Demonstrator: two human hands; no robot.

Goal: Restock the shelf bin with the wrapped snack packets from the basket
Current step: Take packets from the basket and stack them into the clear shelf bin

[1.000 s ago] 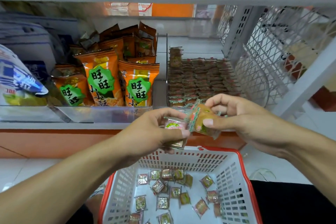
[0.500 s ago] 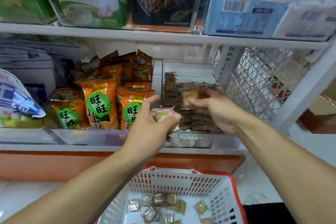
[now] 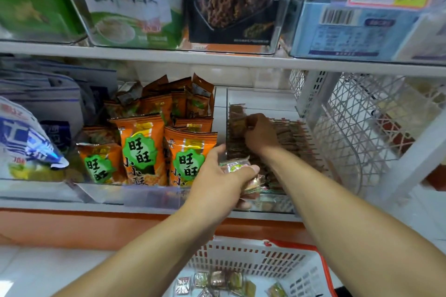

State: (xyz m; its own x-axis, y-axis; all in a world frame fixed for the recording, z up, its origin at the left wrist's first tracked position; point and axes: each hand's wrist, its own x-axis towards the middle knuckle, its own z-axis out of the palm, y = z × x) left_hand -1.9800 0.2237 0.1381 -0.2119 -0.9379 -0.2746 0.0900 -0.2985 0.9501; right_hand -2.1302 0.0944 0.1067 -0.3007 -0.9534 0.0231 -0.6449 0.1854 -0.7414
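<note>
A shop shelf (image 3: 217, 59) of white boards fills the view, with price cards above and clear plastic bins along its lower level. I take the clear shelf bin (image 3: 265, 205) at the middle as the landmark. To the left of it stand orange snack bags (image 3: 142, 149) in their own bin; to the right of it is a white wire rack (image 3: 362, 128). Below and in front of it sits the red-and-white basket (image 3: 277, 263), with loose wrapped snack packets (image 3: 217, 281) on its floor.

The right hand (image 3: 261, 132) is deep inside the bin, over the back rows of packets. Its fingers are curled down among them, but I cannot tell if they hold a packet or only press the row — the hand is dark and a little blurred there. The left hand (image 3: 222, 176) waits at the front left corner of the bin, its grip closed around a small bunch of packets (image 3: 239, 169).

To do this step well, I think the right hand should stand each packet on its edge, tight against the row, so that the lines stay straight. The left hand should stay close to the bin and feed one packet at a time.

The packets are small and square, in shiny crinkled film with a green and yellow mark. They look light and slippery, so a loose bunch could slide out.
</note>
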